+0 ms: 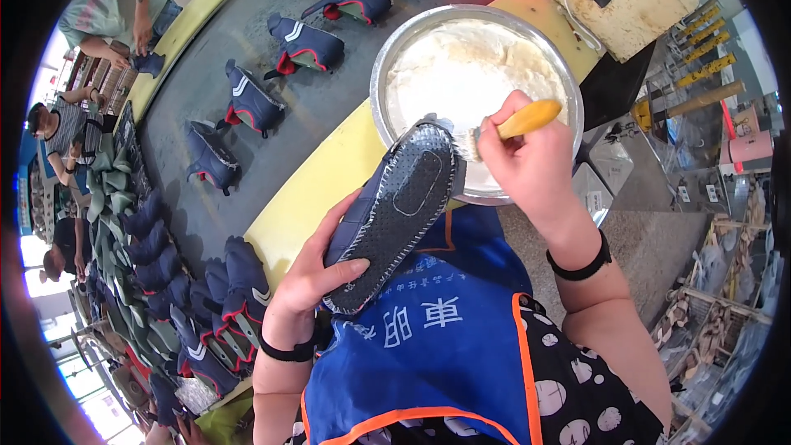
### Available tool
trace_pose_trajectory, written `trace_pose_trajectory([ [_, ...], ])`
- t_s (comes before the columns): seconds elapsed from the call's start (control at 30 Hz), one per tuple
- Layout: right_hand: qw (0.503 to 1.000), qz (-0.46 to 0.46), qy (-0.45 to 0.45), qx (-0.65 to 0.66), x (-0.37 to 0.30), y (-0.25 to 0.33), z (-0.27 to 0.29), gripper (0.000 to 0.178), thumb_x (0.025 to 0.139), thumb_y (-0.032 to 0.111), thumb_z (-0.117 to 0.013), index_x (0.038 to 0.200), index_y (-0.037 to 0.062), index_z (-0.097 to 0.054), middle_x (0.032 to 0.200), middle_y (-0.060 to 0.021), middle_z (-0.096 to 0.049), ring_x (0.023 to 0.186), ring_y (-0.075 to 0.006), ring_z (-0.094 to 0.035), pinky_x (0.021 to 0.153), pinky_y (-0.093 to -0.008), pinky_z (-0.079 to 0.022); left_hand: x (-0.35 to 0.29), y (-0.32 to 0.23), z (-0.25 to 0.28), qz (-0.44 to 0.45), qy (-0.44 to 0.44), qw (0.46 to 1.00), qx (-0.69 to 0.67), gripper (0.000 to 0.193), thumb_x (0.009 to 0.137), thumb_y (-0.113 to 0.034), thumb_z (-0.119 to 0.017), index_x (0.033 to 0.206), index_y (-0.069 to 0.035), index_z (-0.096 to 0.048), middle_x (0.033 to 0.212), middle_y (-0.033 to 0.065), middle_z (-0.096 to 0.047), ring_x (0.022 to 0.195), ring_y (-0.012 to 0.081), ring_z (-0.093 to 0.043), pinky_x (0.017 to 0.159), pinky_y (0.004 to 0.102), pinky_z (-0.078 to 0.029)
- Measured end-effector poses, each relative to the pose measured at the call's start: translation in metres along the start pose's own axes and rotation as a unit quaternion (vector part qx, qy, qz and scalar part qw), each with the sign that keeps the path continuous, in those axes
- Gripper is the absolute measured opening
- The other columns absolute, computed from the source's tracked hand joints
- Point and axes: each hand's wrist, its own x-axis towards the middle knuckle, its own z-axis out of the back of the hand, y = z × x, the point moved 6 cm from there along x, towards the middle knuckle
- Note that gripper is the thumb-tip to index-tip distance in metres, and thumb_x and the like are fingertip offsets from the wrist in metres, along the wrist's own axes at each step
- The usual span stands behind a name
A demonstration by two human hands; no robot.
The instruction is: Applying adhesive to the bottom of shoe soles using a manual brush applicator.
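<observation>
A navy shoe upper (404,189), its black perforated underside with white edge stitching turned up, is held by my left hand (317,268), thumb pressed on the heel end. In my right hand (527,152) is a brush (530,118) with a yellow wooden handle and pale bristles. The bristles are at the shoe's right edge near the toe. Behind the brush stands a round metal bowl (381,91) holding a thick, creamy white substance (445,70). The shoe's toe overlaps the bowl's near rim.
Several navy shoe uppers with red trim (309,48) lie spaced along a dark conveyor belt (313,124) with yellow edges. More uppers (198,297) are heaped at left beside green pieces (111,181). Other people (119,4) stand across the belt. A rack with yellow-handled tools (700,49) is at right.
</observation>
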Motion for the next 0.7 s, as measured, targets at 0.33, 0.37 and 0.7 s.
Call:
trace_pose_trajectory([
  [0.33, 0.989, -0.007, -0.040, 0.139, -0.019, 0.011, -0.010, 0.014, 0.091, 0.002, -0.072, 0.084, 0.0011, -0.061, 0.072, -0.0038, -0.063, 0.060, -0.0059, -0.057, 0.054, -0.0244, -0.045, -0.002, 0.002, 0.002, -0.045, -0.064, 0.997, 0.028, 0.099, 0.072, -0.016, -0.072, 0.158, 0.002, -0.026, 0.151, 0.0199, -0.046, 0.140, 0.0302, -0.048, 0.118, 0.0393, -0.034],
  [0.37, 0.988, -0.012, -0.040, 0.146, -0.025, 0.014, -0.013, 0.015, 0.090, 0.001, -0.072, 0.081, 0.0019, -0.060, 0.070, -0.0058, -0.061, 0.057, -0.0099, -0.058, 0.053, -0.0270, -0.044, -0.002, 0.003, 0.003, -0.043, -0.070, 0.996, 0.026, 0.099, 0.072, -0.016, -0.072, 0.158, 0.002, -0.026, 0.151, 0.0199, -0.046, 0.140, 0.0302, -0.048, 0.118, 0.0393, -0.034],
  [0.7, 0.993, 0.017, -0.018, 0.112, -0.028, 0.018, -0.009, 0.015, 0.089, 0.003, -0.072, 0.081, 0.0036, -0.059, 0.066, -0.0070, -0.055, 0.054, -0.0143, -0.055, 0.051, -0.0285, -0.042, -0.009, -0.009, 0.001, -0.155, -0.071, 0.972, 0.164, 0.092, 0.081, -0.015, -0.074, 0.158, 0.001, -0.026, 0.149, 0.0192, -0.046, 0.138, 0.0265, -0.046, 0.117, 0.0371, -0.031],
])
